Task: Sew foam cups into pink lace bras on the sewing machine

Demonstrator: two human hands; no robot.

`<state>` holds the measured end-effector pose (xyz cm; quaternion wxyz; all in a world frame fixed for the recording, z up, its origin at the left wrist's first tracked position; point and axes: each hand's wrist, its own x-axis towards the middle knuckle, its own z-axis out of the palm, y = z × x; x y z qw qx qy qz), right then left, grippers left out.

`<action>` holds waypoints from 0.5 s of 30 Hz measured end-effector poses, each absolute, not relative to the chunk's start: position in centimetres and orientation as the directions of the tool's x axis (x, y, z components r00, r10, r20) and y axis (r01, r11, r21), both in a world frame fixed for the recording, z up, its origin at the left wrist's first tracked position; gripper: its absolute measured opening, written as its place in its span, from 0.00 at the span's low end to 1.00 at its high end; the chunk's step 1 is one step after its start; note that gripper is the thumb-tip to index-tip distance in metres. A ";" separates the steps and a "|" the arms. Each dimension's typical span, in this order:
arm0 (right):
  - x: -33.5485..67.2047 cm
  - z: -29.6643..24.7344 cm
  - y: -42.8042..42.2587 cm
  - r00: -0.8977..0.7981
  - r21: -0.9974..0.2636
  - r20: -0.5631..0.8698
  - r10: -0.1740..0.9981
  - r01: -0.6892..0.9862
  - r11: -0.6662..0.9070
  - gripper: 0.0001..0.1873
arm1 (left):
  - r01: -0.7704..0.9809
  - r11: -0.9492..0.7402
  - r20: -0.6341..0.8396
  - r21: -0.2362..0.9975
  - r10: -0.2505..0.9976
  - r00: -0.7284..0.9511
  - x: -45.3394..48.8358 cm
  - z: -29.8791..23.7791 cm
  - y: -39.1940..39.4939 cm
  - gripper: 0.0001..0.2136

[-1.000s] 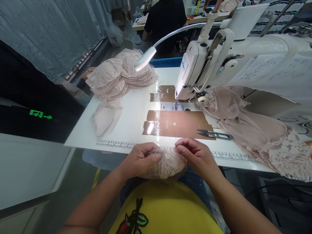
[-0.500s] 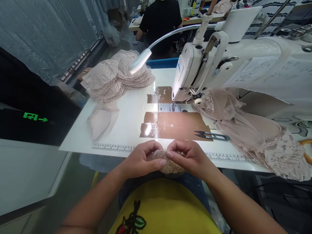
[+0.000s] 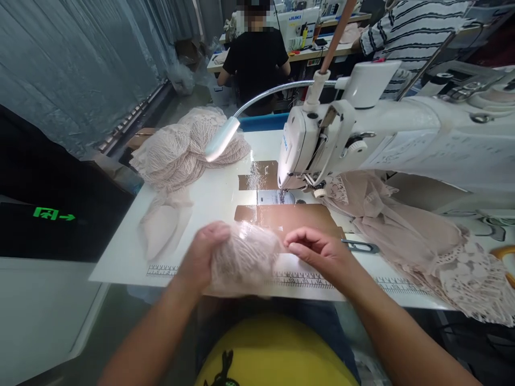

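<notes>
A pale beige lace piece (image 3: 245, 260) is stretched between my hands over the front edge of the sewing table; it is somewhat blurred. My left hand (image 3: 205, 252) is closed on its left side, thumb on top. At its right edge, my right hand (image 3: 314, 249) pinches with thumb and forefinger at the lace's tip. Just behind stands a white sewing machine (image 3: 306, 145), its needle area over a metal plate (image 3: 269, 197). Brown tape (image 3: 298, 217) covers the tabletop in front of the needle. Thread snips (image 3: 362, 246) lie partly hidden behind my right hand.
A stack of lace pieces (image 3: 181, 145) sits at the back left, with a sheer fabric piece (image 3: 163, 225) in front. Sheer lace-trimmed fabric (image 3: 418, 220) spreads at the right. A lamp (image 3: 222, 139) arches over the table. A ruler strip (image 3: 306, 280) runs along the front edge.
The lace piece has risen from the table's edge and opened out flatter. My left hand has moved left and up with it, so my hands are farther apart. The view has tilted upward.
</notes>
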<state>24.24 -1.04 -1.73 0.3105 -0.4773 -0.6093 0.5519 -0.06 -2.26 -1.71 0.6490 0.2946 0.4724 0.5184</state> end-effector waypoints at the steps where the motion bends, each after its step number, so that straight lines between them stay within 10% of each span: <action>1: 25.0 -1.5 -0.8 -0.301 -0.959 -0.147 0.942 0.278 -0.061 0.14 | -0.311 0.179 -0.226 0.933 0.967 -0.120 -1.0 -1.0 -1.5 0.10; 4: 26.8 -0.4 -0.2 -0.207 -0.909 -0.119 0.971 0.415 -0.022 0.14 | 0.204 -0.095 0.158 0.974 0.935 -0.318 -2.3 0.3 0.9 0.09; 7: 27.1 0.6 0.9 -0.221 -0.843 -0.075 0.972 0.535 0.056 0.14 | 0.675 -0.305 0.432 0.672 0.902 -0.023 0.1 -0.5 3.7 0.11; 11: 26.1 1.0 3.4 -0.316 -0.739 -0.039 0.948 0.647 0.186 0.12 | 0.878 -0.473 0.232 0.067 0.864 0.447 6.4 -2.8 5.9 0.09; 15: 25.2 -0.3 5.1 -0.367 -0.642 0.008 0.930 0.711 0.286 0.13 | 0.841 -0.540 0.123 -0.005 0.835 0.537 9.9 -3.8 5.0 0.09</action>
